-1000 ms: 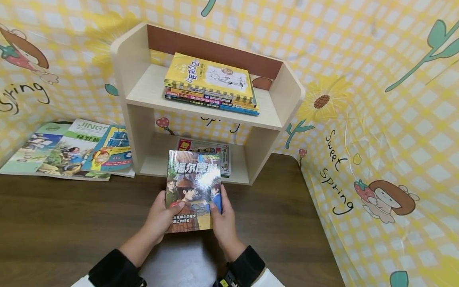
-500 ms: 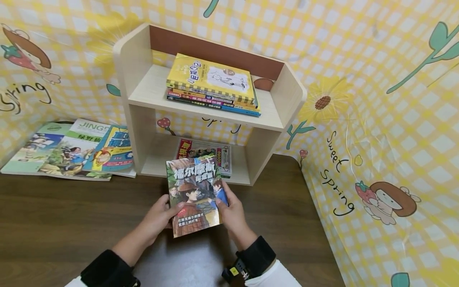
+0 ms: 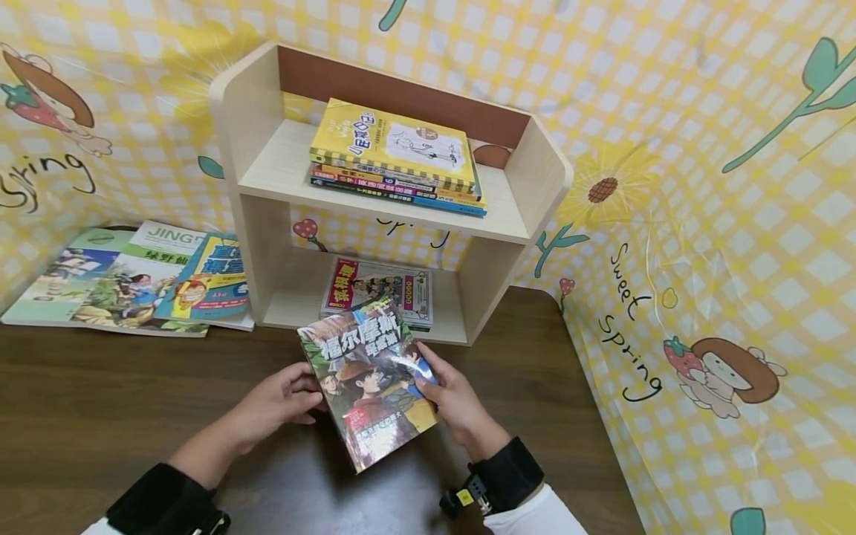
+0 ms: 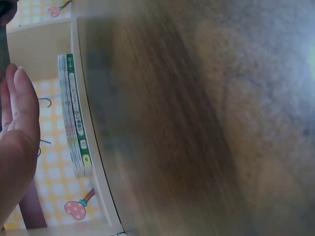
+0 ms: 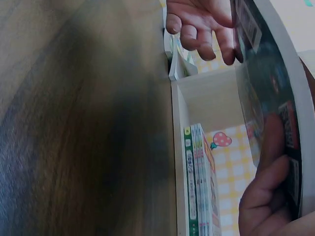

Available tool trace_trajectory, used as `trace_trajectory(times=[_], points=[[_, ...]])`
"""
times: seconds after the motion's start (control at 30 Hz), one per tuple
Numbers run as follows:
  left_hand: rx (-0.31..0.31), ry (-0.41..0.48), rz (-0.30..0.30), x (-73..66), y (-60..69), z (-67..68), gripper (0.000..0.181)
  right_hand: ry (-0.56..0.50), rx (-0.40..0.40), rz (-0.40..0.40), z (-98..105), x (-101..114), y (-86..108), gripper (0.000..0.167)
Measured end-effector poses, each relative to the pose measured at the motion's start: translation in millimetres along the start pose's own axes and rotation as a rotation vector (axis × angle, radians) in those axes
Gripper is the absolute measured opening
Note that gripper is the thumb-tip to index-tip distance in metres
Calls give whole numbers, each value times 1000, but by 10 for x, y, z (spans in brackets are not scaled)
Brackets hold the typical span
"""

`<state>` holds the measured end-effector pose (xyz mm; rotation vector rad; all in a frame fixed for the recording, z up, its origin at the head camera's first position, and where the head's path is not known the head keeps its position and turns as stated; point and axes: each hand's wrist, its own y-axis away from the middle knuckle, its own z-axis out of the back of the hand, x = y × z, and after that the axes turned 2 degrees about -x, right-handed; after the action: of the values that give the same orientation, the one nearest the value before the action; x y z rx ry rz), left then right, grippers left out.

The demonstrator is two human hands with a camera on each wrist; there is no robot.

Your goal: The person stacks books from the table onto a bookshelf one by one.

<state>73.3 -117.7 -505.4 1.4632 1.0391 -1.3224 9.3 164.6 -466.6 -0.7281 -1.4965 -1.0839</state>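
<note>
A paperback comic book [image 3: 371, 386] with a detective in a brown cap on its glossy cover is held tilted above the dark floor, in front of the shelf. My right hand [image 3: 461, 401] grips its right edge, thumb on the cover and fingers behind, as the right wrist view shows on the book's underside [image 5: 268, 64]. Beside the left edge is my left hand [image 3: 277, 405], its thumb off the cover and its fingers loosely bent. In the right wrist view those left fingers [image 5: 189, 34] hang relaxed by the book, not wrapped round it.
A small two-tier bookshelf [image 3: 267, 160] stands behind. Its upper board bears a stack of books [image 3: 394, 152], its lower one another stack [image 3: 381, 286]. Several magazines [image 3: 134, 286] lie on the floor at the left. Yellow checked fabric [image 3: 669, 223] lines the walls.
The book has turned anticlockwise, its lower end swinging right and nearer. My left thumb has come off the cover and that hand has drawn leftward; my right hand has shifted right with the book.
</note>
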Motion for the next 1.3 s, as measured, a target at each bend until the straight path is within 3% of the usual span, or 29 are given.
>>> trace_trajectory(times=[0.2, 0.43, 0.63, 0.8, 1.0, 1.13, 1.3], points=[[-80, 14, -25, -7, 5, 37, 68, 17, 118, -12, 122, 45, 27, 59], [-153, -56, -36, -77, 42, 104, 73, 45, 267, -19, 248, 104, 46, 59], [-91, -96, -33, -126, 67, 124, 79, 103, 347, -33, 319, 158, 21, 59], [-40, -192, -87, -142, 91, 97, 88, 156, 402, -44, 370, 211, -17, 59], [41, -272, -145, -175, 95, 25, 114, 181, 469, -33, 427, 240, -52, 60], [43, -300, -144, -206, 106, -16, 125, 175, 483, -45, 447, 236, -68, 60], [45, -248, -165, -231, 121, -29, 122, 169, 438, -66, 435, 213, -106, 59]])
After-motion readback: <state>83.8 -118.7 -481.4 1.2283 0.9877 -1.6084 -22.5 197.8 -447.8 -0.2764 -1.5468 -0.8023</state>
